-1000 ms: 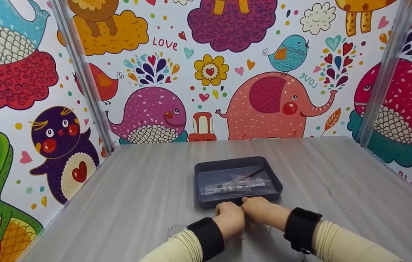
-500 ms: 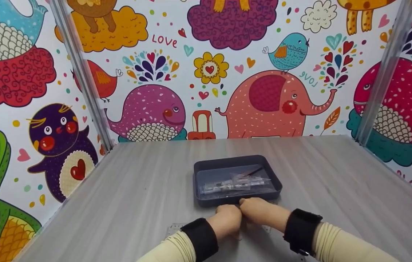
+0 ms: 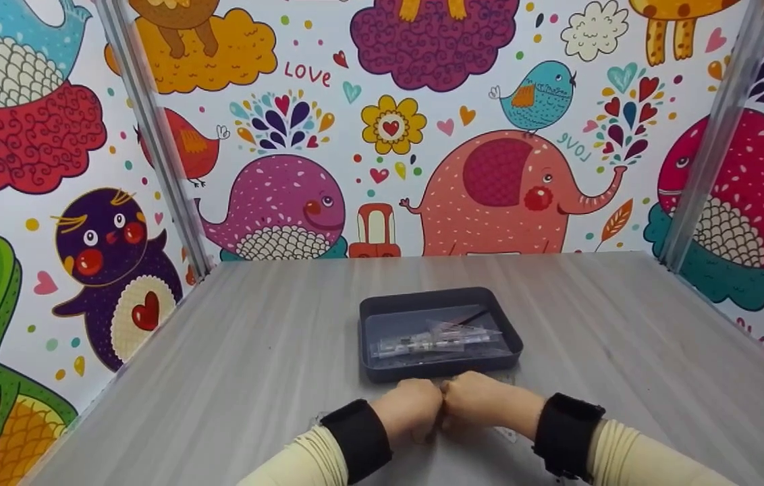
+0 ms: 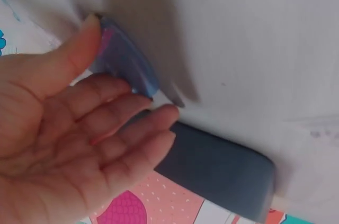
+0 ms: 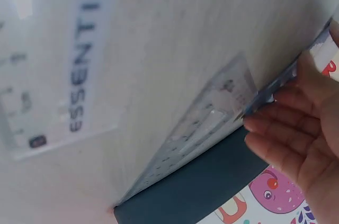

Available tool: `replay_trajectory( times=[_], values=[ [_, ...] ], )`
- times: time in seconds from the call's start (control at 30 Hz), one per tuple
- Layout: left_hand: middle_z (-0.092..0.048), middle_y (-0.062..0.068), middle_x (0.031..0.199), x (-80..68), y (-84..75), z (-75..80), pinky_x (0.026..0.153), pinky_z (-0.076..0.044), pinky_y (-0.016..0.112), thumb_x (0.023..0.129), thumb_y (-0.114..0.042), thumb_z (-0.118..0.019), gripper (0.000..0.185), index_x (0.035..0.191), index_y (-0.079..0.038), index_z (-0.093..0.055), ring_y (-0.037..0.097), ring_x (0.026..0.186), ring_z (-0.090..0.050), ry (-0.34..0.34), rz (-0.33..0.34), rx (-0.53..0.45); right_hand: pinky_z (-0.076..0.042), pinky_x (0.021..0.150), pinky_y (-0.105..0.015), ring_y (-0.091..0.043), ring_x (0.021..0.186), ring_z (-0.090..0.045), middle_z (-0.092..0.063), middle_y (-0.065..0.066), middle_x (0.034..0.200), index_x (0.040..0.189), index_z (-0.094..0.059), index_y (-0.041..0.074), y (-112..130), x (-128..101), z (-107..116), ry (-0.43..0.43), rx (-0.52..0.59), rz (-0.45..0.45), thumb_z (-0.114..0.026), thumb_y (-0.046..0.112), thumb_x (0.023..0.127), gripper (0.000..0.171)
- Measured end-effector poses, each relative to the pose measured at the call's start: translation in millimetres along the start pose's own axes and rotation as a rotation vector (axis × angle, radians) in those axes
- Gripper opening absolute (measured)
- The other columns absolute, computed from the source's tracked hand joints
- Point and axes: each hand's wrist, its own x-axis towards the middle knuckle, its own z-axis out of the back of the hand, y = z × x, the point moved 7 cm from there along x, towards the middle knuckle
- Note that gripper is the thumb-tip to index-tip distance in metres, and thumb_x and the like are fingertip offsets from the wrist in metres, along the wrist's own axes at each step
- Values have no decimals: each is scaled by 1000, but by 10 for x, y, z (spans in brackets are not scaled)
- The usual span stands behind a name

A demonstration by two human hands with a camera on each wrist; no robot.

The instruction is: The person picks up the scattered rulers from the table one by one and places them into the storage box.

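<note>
Head view: both hands meet knuckle to knuckle on the grey table [image 3: 233,378], just in front of the tray [image 3: 382,372]. The left hand [image 3: 411,410] and right hand [image 3: 480,403] touch each other, fingers curled under, so what they hold is hidden from here. The tray is dark blue-grey, shallow, with rounded corners; inside lie clear plastic packets [image 3: 432,339] with small items in them, too small to tell. A bit of clear plastic shows on the table under the wrists. Cartoon wallpaper [image 3: 503,189] covers the walls behind.

Left wrist view: the left hand [image 4: 69,144] fills the lower left, with the fingers [image 4: 119,121] only lightly bent. The thumb presses on a thin, bluish, see-through strip [image 4: 124,60] with a pink patch at its near end; the strip is blurred. Whether the fingers close on it from the other side cannot be told. The tray's dark wall [image 4: 222,168] sits just beyond the fingertips.

Right wrist view: the right hand [image 5: 304,128] is at the right edge, fingers fairly straight, tips touching the end of a clear ruler [image 5: 212,123] with fine printed marks. The ruler lies flat on the table along the tray's wall [image 5: 196,192]. A firm pinch is not visible. Further left lies a clear sheet [image 5: 79,60] printed "ESSENTIA".
</note>
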Motion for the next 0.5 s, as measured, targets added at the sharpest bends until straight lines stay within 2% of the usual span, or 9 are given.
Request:
replay_trajectory(
  times=[0.07, 0.3, 0.43, 0.5],
  values=[
    [-56, 2, 68, -21, -18, 8, 57, -44, 26, 53, -18, -74, 24, 68, -8, -59, 14, 62, -52, -19, -42, 14, -35, 40, -23, -8, 45, -48, -49, 6, 58, 58, -54, 16, 23, -3, 11, -23, 11, 31, -56, 41, 71, 28],
    [-49, -1, 56, -91, -81, 53, 47, -38, 24, 52, -14, -69, 16, 56, -11, -53, 12, 49, -45, -189, -202, 46, -31, 36, -22, -9, 40, -43, -44, 5, 52, 49, -47, 16, 70, -16, 29, -110, -36, 112, -57, 37, 70, 31],
    [-44, -3, 52, -111, -95, 56, 45, -35, 22, 51, -12, -68, 18, 52, -12, -50, 11, 46, -40, -237, -294, 42, -28, 34, -22, -8, 37, -40, -43, 6, 49, 47, -44, 16, 68, -16, 34, -143, -7, 121, -60, 35, 66, 31],
    [-41, -3, 51, -113, -94, 47, 44, -33, 22, 51, -11, -67, 20, 51, -13, -47, 11, 46, -38, -239, -322, 33, -27, 34, -22, -7, 36, -38, -42, 7, 47, 47, -43, 16, 69, -11, 34, -148, 15, 123, -61, 34, 65, 31]
  ],
)
